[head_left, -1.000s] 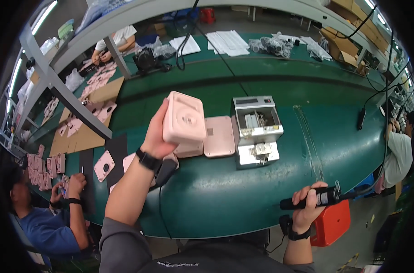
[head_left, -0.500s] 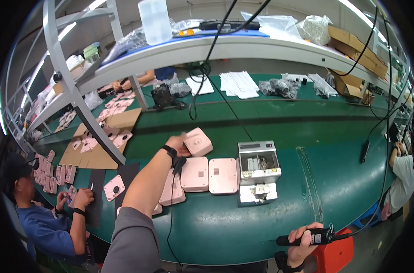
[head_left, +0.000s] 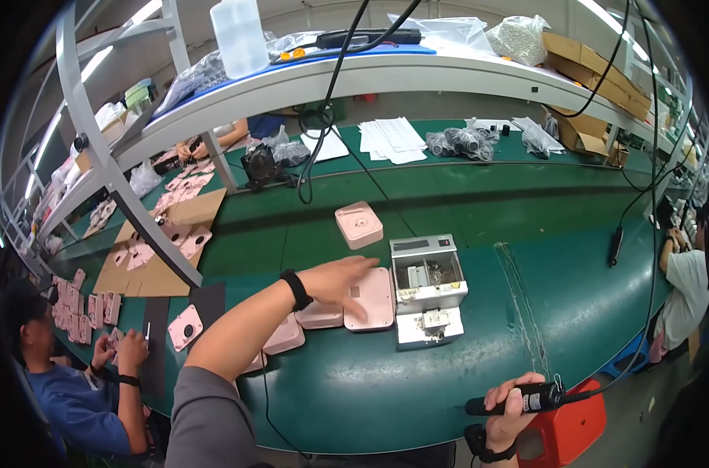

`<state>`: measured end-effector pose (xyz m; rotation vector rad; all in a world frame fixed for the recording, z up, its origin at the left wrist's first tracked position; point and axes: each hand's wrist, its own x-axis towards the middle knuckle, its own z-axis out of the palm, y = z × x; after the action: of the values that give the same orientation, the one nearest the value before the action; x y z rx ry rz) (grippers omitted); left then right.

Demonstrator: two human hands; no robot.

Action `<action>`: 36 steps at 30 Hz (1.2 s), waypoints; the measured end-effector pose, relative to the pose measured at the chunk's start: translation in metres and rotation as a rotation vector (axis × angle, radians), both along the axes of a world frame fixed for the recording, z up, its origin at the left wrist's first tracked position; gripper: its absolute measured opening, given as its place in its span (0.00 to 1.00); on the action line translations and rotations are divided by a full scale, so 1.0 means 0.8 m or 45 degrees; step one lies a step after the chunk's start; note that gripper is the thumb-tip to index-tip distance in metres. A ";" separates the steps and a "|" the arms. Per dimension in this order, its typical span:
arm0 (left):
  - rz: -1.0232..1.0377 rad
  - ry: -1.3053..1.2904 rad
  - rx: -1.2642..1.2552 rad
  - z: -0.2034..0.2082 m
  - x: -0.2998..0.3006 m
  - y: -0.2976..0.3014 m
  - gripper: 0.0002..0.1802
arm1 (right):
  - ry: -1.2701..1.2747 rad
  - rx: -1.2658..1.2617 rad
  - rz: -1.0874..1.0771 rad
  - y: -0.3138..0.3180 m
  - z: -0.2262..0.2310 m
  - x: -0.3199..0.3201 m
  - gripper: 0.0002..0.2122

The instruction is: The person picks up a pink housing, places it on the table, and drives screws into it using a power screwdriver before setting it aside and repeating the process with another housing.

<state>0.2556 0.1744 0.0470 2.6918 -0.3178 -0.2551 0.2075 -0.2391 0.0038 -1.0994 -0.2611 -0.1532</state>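
Observation:
My left hand (head_left: pixel 335 282) reaches over the row of pink plastic housings, fingers spread, above or resting on the right-most pink housing (head_left: pixel 375 300). Several more housings, such as this neighbouring one (head_left: pixel 321 315), lie leftward in the row, partly hidden by my arm. Farther back sits a single pink housing (head_left: pixel 360 225) with a round recess, touched by nobody. At the lower right my right hand (head_left: pixel 512 411) is wrapped round a black electric screwdriver (head_left: pixel 540 398) with a cable, its tip pointing left. Just right of the row stands a metal screw feeder (head_left: pixel 427 290).
A co-worker in blue (head_left: pixel 85 405) handles a small part at the left, near a pink panel (head_left: pixel 186 327) and stacked pink parts. Cardboard (head_left: pixel 171 265) carries more panels. An overhead shelf (head_left: pixel 370 78) crosses the back; cables hang from it. A red stool (head_left: pixel 572 429) stands lower right.
My left hand has let go of the pink housing, which now lies alone farther back. The hand has moved right and nearer, over the row. My right hand still grips the screwdriver.

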 end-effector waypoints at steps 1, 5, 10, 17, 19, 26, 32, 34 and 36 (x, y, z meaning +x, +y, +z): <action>0.014 0.004 -0.011 -0.004 -0.005 -0.008 0.64 | 0.021 -0.005 0.004 0.003 0.001 0.003 0.13; -0.009 -0.148 0.511 -0.020 -0.019 -0.036 0.69 | 0.056 -0.062 0.025 0.011 0.009 0.014 0.13; 0.004 -0.169 0.474 -0.010 -0.051 -0.069 0.72 | 0.021 -0.088 0.035 0.007 0.006 0.008 0.12; 0.198 -0.169 0.377 -0.012 -0.168 -0.150 0.64 | -0.025 -0.020 0.018 -0.006 0.004 -0.001 0.13; 0.240 0.000 0.216 0.001 -0.200 -0.165 0.60 | -0.032 -0.015 0.009 -0.008 0.005 -0.001 0.13; 0.107 -0.333 -0.109 -0.055 -0.220 -0.151 0.53 | -0.184 -0.092 0.061 0.019 0.049 0.034 0.13; 0.284 -0.151 -0.343 -0.069 -0.206 -0.184 0.51 | -0.288 -0.069 0.330 0.085 0.128 0.078 0.11; 0.283 -0.162 -0.368 -0.071 -0.198 -0.189 0.52 | -0.298 -0.102 0.355 0.110 0.133 0.090 0.10; 0.269 -0.177 -0.384 -0.072 -0.193 -0.189 0.53 | -0.311 -0.123 0.378 0.126 0.133 0.098 0.09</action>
<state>0.1014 0.0228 -0.0108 2.4225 -0.1004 0.0410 0.2857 -0.1384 0.1104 -1.1248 -0.6521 -0.0087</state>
